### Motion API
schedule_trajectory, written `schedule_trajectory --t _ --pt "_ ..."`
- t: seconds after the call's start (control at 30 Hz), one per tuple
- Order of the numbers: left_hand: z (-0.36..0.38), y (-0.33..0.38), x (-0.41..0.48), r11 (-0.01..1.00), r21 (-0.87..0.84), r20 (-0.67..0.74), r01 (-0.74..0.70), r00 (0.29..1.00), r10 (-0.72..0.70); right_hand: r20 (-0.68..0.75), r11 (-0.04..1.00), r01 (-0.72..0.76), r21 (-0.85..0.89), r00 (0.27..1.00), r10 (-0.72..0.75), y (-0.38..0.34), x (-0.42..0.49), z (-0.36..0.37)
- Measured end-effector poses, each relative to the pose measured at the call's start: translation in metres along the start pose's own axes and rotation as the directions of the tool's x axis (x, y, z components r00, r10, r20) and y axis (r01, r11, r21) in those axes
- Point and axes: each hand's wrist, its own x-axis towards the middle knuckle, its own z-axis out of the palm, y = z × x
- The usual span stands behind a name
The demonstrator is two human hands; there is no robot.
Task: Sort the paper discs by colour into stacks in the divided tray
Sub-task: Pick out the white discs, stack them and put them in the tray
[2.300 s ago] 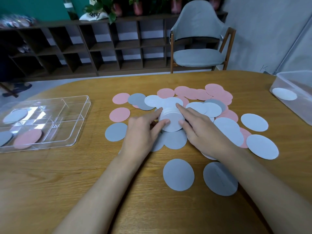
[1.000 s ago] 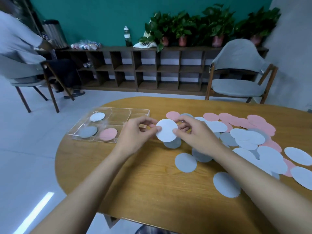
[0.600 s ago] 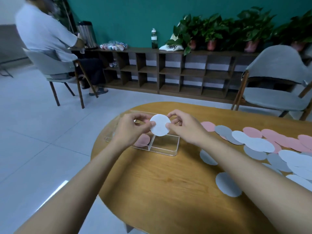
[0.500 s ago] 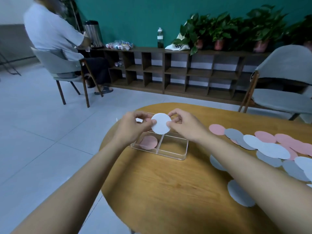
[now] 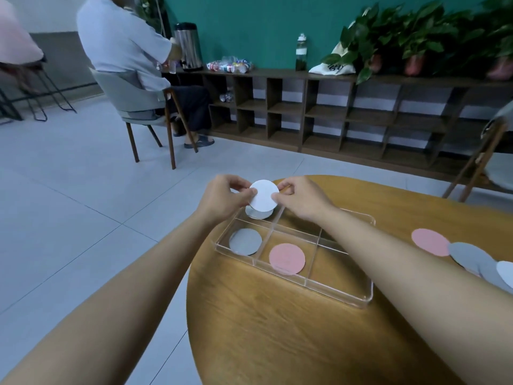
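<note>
tray (image 5: 370,297): clear glossy plastic
discs (image 5: 263,199): matt paper
table (image 5: 277,343): smooth wood, slight sheen
floor (image 5: 69,204): glossy tile

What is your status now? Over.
Both busy: left hand and right hand pinch a white disc by its edges. It hangs over the tray's far-left compartment, where another white disc lies. Nothing in the way.

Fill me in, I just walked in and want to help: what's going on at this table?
A person is sorting paper discs into a clear divided tray. The left hand and right hand pinch a white disc by its edges above the tray's far-left compartment, where a second white disc lies. A grey disc and a pink disc have their own compartments. Loose discs wait on the table.
</note>
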Motion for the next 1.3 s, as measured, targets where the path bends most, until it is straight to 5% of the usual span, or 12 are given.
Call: schedule_trajectory --t 0.47,0.7,0.93,1.3 --pt "0.021 -0.024 0.023 0.964 0.258 -0.021 -0.066 0.997 0.073 -0.027 0.967 0.014 -0.254 0.999 -0.022 0.011 0.018 0.034" --pt "0.02 -0.012 0.012 0.962 0.262 -0.09 -0.076 0.991 0.103 -0.095 0.986 0.072 -0.149 0.992 -0.087 0.01 0.001 0.015" --pt "0.022 0.059 -0.032 0.922 0.192 0.207 -0.337 0.932 0.298 -0.103 0.985 0.15 -0.084 0.982 -0.159 0.031 -0.064 -0.048" --pt "0.107 0.18 -0.127 0.848 0.069 0.343 -0.525 0.811 0.474 -0.238 0.992 0.068 -0.104 0.967 -0.091 0.1 -0.226 -0.175"
